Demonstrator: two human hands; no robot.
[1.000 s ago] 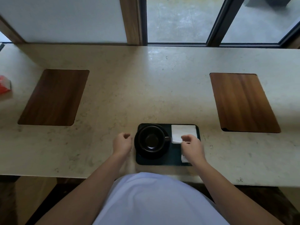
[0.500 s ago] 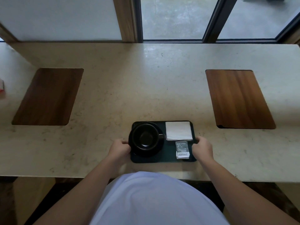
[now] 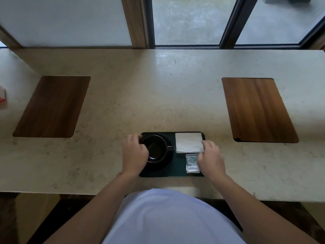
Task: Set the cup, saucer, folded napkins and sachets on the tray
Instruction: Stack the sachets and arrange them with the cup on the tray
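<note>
The black cup (image 3: 156, 148), saucer (image 3: 165, 163), napkins (image 3: 189, 142) and sachets (image 3: 192, 163) are held in the tray (image 3: 175, 171) at the tabletop's near edge. The cup is gripped by the left hand (image 3: 134, 154); the napkins are pinched by the right hand (image 3: 210, 155).

Clearance around tray (image 3: 173, 174)
Open table (image 3: 149, 95) beyond and either side; flat wooden mats (image 3: 52, 106) well apart; window frame (image 3: 226, 23) bounds far edge.
</note>
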